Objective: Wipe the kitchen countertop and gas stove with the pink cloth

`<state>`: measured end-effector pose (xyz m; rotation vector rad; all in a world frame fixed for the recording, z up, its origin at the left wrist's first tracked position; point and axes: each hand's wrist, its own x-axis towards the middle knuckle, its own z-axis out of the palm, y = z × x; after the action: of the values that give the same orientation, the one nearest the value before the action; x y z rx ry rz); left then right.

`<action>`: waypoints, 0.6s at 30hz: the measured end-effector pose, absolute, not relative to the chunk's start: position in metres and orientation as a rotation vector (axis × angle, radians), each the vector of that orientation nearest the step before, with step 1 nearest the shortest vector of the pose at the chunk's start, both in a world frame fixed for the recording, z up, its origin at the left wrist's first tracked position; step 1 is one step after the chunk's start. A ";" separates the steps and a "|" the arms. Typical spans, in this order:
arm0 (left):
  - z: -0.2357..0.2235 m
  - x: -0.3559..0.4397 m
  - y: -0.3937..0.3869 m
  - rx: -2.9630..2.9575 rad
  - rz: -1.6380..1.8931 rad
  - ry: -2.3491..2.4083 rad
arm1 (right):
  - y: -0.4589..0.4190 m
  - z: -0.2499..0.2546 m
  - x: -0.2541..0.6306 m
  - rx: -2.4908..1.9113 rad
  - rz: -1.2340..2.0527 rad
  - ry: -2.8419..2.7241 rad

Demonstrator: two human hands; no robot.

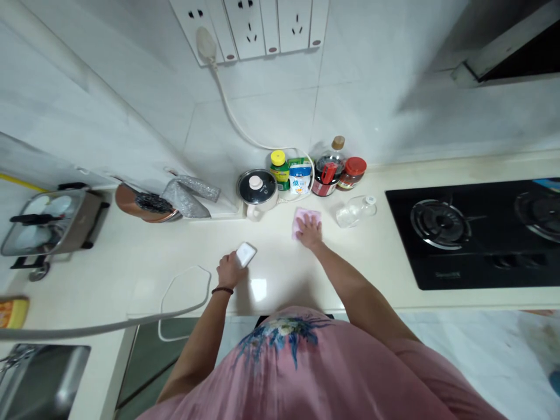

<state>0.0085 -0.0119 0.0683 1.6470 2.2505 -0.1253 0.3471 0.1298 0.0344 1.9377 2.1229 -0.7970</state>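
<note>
My right hand [310, 231] lies flat with its fingers spread on a pink cloth [300, 216], which rests on the pale countertop [280, 268]. Down and to the left, my left hand [230, 270] has its fingers curled at the edge of a small white rectangular device [245, 254]. What kind of device it is, I cannot make out. A clear bottle [356, 211] with a white cap lies on its side to the right of the cloth.
Behind the cloth stand a small lidded pot [257, 189], a green jar [280, 170], a white-blue packet [300, 178], a dark sauce bottle [331, 163] and a red-lidded jar [352, 172]. A white cable [205, 291] loops at left. The gas hob [472, 233] is at right, the sink [48, 379] lower left.
</note>
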 end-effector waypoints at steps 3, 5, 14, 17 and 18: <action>0.068 0.008 -0.014 1.621 -0.104 2.258 | 0.080 0.030 0.301 1.602 -0.816 2.400; 0.068 0.007 -0.015 1.626 -0.086 2.249 | 0.033 0.023 0.291 1.408 -0.801 2.645; 0.055 0.019 -0.012 1.708 0.023 2.208 | -0.071 0.006 0.430 2.001 -0.561 2.267; 0.052 0.039 -0.007 1.762 0.055 2.165 | -0.087 0.008 0.494 2.366 -0.460 1.852; 0.051 0.047 -0.004 1.781 0.061 2.147 | -0.091 0.008 0.510 2.464 -0.441 1.726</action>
<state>0.0468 -0.0043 0.0514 1.7808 2.1469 0.0610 0.5105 -0.0913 0.0081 2.4643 1.7262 -0.4408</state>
